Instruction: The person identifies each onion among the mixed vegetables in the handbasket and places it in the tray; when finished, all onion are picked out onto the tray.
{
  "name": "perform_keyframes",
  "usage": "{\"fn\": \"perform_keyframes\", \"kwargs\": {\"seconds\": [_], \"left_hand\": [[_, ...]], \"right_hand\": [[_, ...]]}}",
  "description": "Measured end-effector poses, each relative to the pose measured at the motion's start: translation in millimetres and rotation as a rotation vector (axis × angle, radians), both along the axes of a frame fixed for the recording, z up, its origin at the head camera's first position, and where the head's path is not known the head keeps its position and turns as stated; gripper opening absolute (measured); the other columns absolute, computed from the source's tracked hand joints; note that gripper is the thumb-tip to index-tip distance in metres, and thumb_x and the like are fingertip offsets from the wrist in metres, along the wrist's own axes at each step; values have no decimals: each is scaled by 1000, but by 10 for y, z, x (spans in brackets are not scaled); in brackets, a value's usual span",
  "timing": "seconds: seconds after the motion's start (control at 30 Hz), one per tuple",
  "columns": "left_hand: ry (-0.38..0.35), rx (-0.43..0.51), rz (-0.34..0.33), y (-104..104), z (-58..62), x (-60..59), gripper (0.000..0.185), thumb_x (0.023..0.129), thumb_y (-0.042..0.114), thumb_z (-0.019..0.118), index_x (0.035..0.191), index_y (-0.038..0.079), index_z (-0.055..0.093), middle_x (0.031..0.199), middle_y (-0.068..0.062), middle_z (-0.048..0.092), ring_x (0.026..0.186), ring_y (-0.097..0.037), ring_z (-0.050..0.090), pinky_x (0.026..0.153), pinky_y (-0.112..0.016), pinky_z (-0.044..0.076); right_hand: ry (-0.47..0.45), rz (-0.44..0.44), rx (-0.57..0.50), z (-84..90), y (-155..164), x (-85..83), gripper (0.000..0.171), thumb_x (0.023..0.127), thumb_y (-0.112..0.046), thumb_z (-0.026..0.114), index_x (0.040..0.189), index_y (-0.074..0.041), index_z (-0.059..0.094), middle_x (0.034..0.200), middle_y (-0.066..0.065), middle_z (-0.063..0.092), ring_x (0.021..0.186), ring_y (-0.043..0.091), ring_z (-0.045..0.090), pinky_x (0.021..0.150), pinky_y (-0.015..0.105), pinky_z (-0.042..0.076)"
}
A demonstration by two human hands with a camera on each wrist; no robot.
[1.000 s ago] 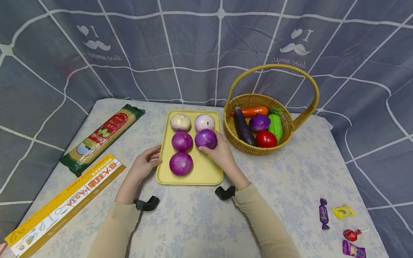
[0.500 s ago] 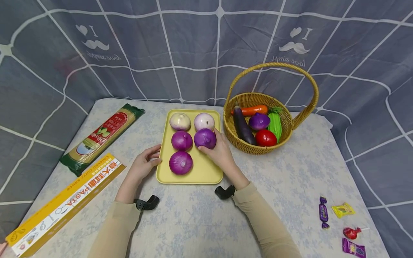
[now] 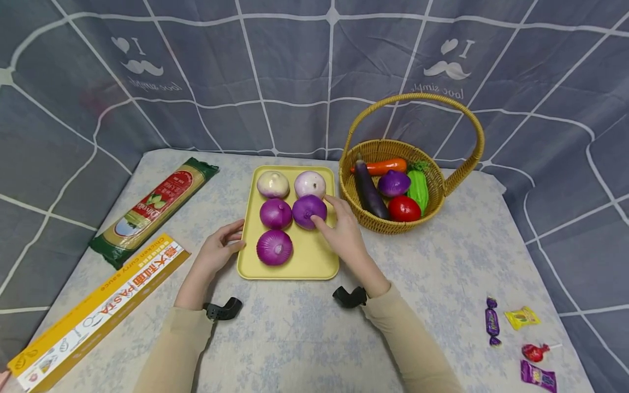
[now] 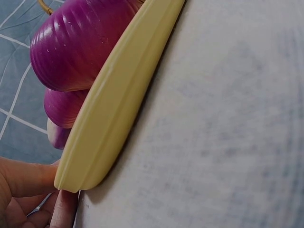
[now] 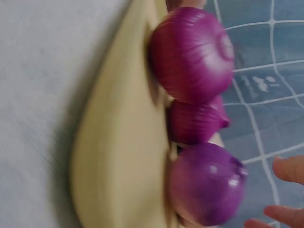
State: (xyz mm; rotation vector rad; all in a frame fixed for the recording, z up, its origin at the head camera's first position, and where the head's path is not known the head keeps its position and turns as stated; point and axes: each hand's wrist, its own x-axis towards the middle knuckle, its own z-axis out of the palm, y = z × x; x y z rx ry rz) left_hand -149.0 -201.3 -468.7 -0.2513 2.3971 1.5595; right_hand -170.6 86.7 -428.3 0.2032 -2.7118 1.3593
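From the head view, a yellow tray (image 3: 314, 262) lies on the desk (image 3: 304, 327) with five onions on it: two pale ones at the far end and three purple. The right hand (image 3: 344, 234) lies over the tray's right side, fingers relaxed and spread, its fingertips touching the right purple onion (image 3: 307, 210) without gripping it. The left hand (image 3: 216, 251) rests at the tray's left edge, fingers loosely bent against the rim. Just right of the tray a basket (image 3: 442, 136) holds five vegetables. Two pasta packs lie to the left, four sweets at the near right. In the left wrist view, two fingers (image 4: 28, 178) touch the tray's corner (image 4: 114, 109), and purple onions (image 4: 80, 42) rise above the rim. In the right wrist view, three purple onions sit in a row on the tray (image 5: 123, 156), and fingertips (image 5: 289, 168) stand just off the nearest onion (image 5: 204, 183).
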Motion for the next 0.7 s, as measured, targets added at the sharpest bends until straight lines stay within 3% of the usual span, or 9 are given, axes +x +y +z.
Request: {"fn": "perform_keyframes", "kwargs": {"seconds": [0.27, 0.5, 0.7], "left_hand": [[7, -7, -1, -2, 5, 5, 58, 98, 9, 57, 153, 13, 38, 140, -18, 53, 129, -31, 50, 91, -18, 47], [18, 5, -9, -10, -16, -1, 58, 98, 7, 57, 152, 12, 38, 141, -19, 52, 129, -32, 50, 84, -10, 45], [9, -12, -5, -8, -16, -3, 58, 98, 8, 56, 153, 14, 38, 141, -17, 52, 129, -31, 50, 87, -15, 46]], "right_hand": [[168, -69, -115, 233, 348, -9, 28, 93, -15, 68, 118, -2, 69, 114, 14, 68, 108, 29, 66, 97, 41, 53], [142, -180, -130, 332, 824, -157, 30, 96, -18, 64, 121, -2, 67, 117, 16, 66, 108, 29, 66, 96, 43, 53], [131, -272, -75, 326, 1138, -298, 31, 99, -19, 59, 123, -1, 67, 121, 19, 66, 112, 32, 63, 98, 45, 50]]}}
